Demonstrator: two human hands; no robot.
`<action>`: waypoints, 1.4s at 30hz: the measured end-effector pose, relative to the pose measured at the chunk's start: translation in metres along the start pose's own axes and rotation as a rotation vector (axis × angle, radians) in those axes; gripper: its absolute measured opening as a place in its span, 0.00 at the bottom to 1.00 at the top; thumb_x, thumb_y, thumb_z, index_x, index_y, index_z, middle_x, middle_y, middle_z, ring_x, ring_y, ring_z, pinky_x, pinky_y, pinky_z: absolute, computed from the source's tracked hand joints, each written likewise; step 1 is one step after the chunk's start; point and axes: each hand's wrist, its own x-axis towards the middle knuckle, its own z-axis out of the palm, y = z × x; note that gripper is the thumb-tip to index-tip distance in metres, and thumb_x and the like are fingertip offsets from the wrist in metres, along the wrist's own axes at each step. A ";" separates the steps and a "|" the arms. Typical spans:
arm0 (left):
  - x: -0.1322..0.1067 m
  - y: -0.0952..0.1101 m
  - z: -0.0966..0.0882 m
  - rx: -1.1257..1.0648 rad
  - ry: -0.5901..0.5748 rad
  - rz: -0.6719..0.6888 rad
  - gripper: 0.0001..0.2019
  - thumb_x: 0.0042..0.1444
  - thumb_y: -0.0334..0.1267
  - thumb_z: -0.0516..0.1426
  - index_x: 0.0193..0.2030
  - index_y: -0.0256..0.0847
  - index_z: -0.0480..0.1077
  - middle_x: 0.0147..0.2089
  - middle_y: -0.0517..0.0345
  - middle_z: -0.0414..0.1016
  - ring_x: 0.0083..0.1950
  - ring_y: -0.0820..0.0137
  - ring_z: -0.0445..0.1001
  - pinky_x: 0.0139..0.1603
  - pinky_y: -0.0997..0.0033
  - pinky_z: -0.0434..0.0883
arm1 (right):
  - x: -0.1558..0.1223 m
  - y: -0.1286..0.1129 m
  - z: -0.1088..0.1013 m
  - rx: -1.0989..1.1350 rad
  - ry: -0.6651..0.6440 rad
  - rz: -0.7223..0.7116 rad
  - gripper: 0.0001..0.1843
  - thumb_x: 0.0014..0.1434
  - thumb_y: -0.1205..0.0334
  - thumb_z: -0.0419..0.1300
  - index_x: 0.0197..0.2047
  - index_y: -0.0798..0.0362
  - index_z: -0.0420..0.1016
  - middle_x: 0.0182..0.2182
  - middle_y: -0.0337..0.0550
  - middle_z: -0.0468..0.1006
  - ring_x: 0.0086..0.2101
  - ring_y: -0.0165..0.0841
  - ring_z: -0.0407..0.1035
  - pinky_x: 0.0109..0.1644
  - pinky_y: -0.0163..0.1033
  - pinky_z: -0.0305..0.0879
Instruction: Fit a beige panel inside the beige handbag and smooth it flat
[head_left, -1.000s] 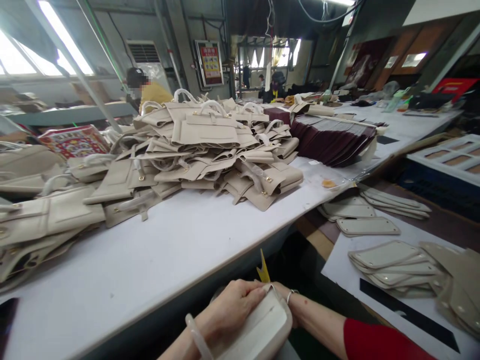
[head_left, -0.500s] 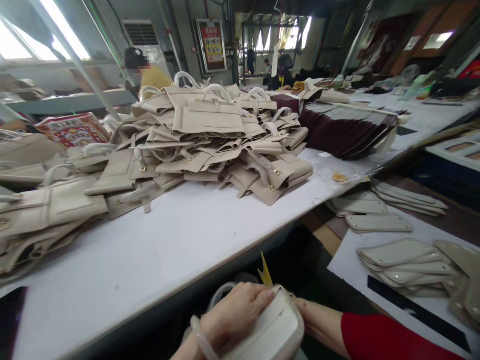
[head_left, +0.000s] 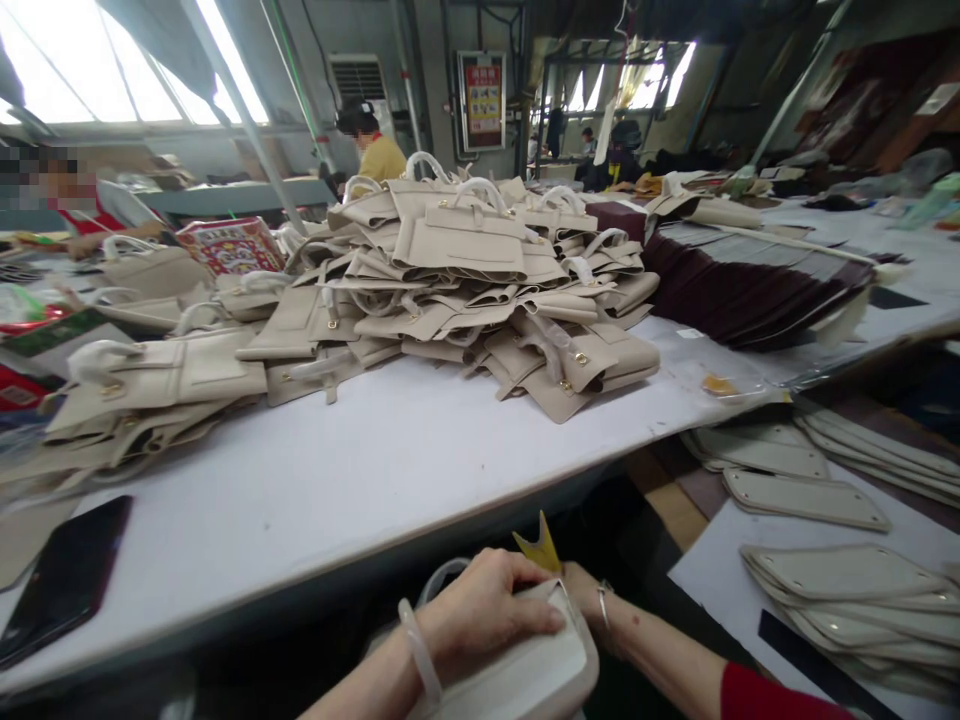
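Hands come first, at the near edge, below the lip of the white worktable (head_left: 360,470). The left hand (head_left: 484,610) lies flat on top of a cream bag piece (head_left: 525,670), fingers curled over its far edge and gripping it. The right hand (head_left: 581,590) is mostly hidden behind that piece; only its wrist with a bracelet shows, so its grip cannot be told. The piece's long axis runs from near left to far right, and the left hand is the one plainly upon it. A yellow tool tip (head_left: 541,543) pokes up just beyond the fingers. Farther off, a black phone (head_left: 64,580) lies at the left, flat cream panels (head_left: 806,495) at the right, and a heap of cream handbags (head_left: 465,290) beyond.
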 end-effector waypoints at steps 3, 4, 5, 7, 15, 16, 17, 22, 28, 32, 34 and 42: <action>0.001 -0.002 0.001 -0.003 0.027 -0.008 0.13 0.50 0.46 0.65 0.42 0.45 0.82 0.39 0.65 0.83 0.43 0.63 0.79 0.41 0.73 0.69 | -0.008 -0.004 -0.055 -0.146 0.021 -0.087 0.22 0.65 0.43 0.57 0.44 0.55 0.71 0.23 0.33 0.73 0.16 0.24 0.62 0.19 0.29 0.58; 0.001 -0.002 0.002 0.004 0.036 -0.017 0.14 0.50 0.47 0.66 0.42 0.45 0.82 0.38 0.65 0.82 0.43 0.63 0.79 0.41 0.73 0.69 | -0.013 -0.008 -0.075 -0.191 0.012 -0.113 0.24 0.64 0.40 0.55 0.45 0.55 0.69 0.20 0.32 0.71 0.14 0.24 0.60 0.17 0.29 0.54; 0.001 -0.001 0.002 0.011 0.043 -0.033 0.15 0.49 0.48 0.66 0.41 0.45 0.82 0.37 0.65 0.82 0.42 0.62 0.79 0.40 0.73 0.69 | -0.019 -0.013 -0.094 -0.235 -0.016 -0.132 0.27 0.64 0.37 0.52 0.46 0.54 0.68 0.17 0.31 0.69 0.12 0.24 0.59 0.15 0.29 0.51; 0.002 0.002 0.003 0.020 0.050 -0.081 0.16 0.47 0.49 0.67 0.41 0.45 0.82 0.35 0.65 0.82 0.41 0.63 0.79 0.38 0.73 0.69 | -0.032 -0.027 -0.124 -0.316 -0.163 -0.129 0.33 0.61 0.31 0.49 0.44 0.54 0.70 0.14 0.33 0.68 0.11 0.27 0.60 0.15 0.29 0.52; 0.004 0.014 0.005 -0.033 0.130 -0.154 0.29 0.42 0.45 0.69 0.53 0.42 0.75 0.40 0.60 0.82 0.40 0.62 0.78 0.37 0.71 0.69 | -0.044 -0.083 -0.119 -0.748 -0.486 -0.372 0.23 0.52 0.40 0.63 0.34 0.53 0.75 0.25 0.37 0.75 0.24 0.29 0.65 0.25 0.32 0.57; 0.004 0.014 0.005 -0.050 0.144 -0.167 0.36 0.41 0.44 0.69 0.60 0.41 0.70 0.41 0.58 0.82 0.42 0.61 0.78 0.39 0.70 0.70 | -0.044 -0.087 -0.112 -0.822 -0.406 -0.447 0.21 0.55 0.41 0.61 0.32 0.53 0.74 0.25 0.38 0.75 0.25 0.30 0.65 0.27 0.33 0.54; 0.005 0.013 0.005 -0.055 0.151 -0.173 0.43 0.42 0.44 0.69 0.66 0.38 0.63 0.42 0.57 0.82 0.42 0.61 0.78 0.41 0.68 0.71 | -0.043 -0.090 -0.106 -0.897 -0.311 -0.518 0.21 0.58 0.41 0.59 0.31 0.53 0.73 0.25 0.39 0.74 0.26 0.31 0.65 0.28 0.35 0.51; 0.007 0.008 0.007 -0.055 0.146 -0.153 0.49 0.47 0.43 0.66 0.73 0.30 0.49 0.38 0.56 0.83 0.42 0.61 0.78 0.48 0.65 0.71 | -0.042 -0.100 -0.096 -1.198 -0.016 -0.725 0.32 0.66 0.37 0.44 0.28 0.54 0.73 0.25 0.50 0.78 0.26 0.38 0.69 0.31 0.41 0.40; 0.009 0.002 0.009 -0.133 0.116 -0.207 0.56 0.51 0.42 0.63 0.75 0.33 0.28 0.37 0.58 0.82 0.35 0.65 0.77 0.34 0.70 0.69 | -0.038 -0.104 -0.099 -1.388 -0.032 -0.864 0.36 0.69 0.38 0.40 0.29 0.54 0.76 0.27 0.53 0.81 0.28 0.40 0.75 0.30 0.42 0.38; 0.008 -0.003 0.010 -0.019 0.160 -0.179 0.52 0.53 0.47 0.62 0.76 0.36 0.35 0.29 0.63 0.75 0.30 0.67 0.71 0.27 0.72 0.63 | -0.039 -0.107 -0.091 -1.445 -0.053 -0.917 0.36 0.70 0.39 0.40 0.29 0.53 0.77 0.27 0.52 0.82 0.27 0.40 0.75 0.29 0.41 0.40; 0.008 -0.005 0.010 0.057 0.167 -0.168 0.51 0.53 0.49 0.62 0.76 0.37 0.38 0.28 0.63 0.72 0.30 0.66 0.69 0.27 0.71 0.62 | -0.039 -0.110 -0.087 -1.461 -0.071 -0.932 0.35 0.70 0.40 0.41 0.29 0.53 0.78 0.26 0.52 0.82 0.27 0.40 0.76 0.29 0.41 0.41; 0.001 0.013 0.002 0.118 0.145 -0.053 0.27 0.56 0.45 0.60 0.64 0.50 0.68 0.47 0.57 0.81 0.43 0.61 0.76 0.46 0.67 0.67 | -0.039 -0.115 -0.080 -1.500 -0.107 -0.947 0.33 0.71 0.42 0.41 0.32 0.53 0.79 0.27 0.52 0.82 0.29 0.43 0.78 0.28 0.41 0.44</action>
